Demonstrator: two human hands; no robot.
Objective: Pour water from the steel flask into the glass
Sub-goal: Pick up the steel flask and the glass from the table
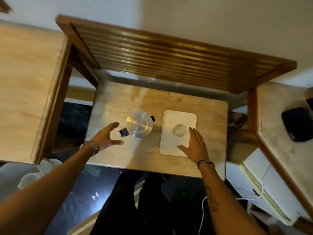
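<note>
- Looking down from the head camera, I see a pale, marble-topped table (135,155) with a slatted dark-wood rack standing over its far edge.
- Near the middle of the table, somewhat toward its left edge, stands the round steel flask with a flat shiny lid (139,124); a dark handle (123,132) juts from its near-left side and a dark spout from its far-right side.
- Just right of the flask lies a white rectangular tray with rounded corners (169,146), and the small clear drinking glass (180,130) stands upright on it, toward the tray's right edge.
- The left hand (106,137), a metal watch at its wrist, is spread wide with thumb and fingers curved apart, close beside the flask's handle but not touching it; it has nothing in its grasp.
- The right hand (194,144) hovers flat and spread over the tray's near-right corner, fingertips just beside the glass, gripping nothing; whether it touches the tray I cannot tell.
- By my reckoning the reach for the flask is the step in hand, and no pouring has begun.
- The next move, I judge, calls for closing the left hand round the handle, lifting, and bringing the spout over the glass while the right hand steadies glass or tray.
</note>
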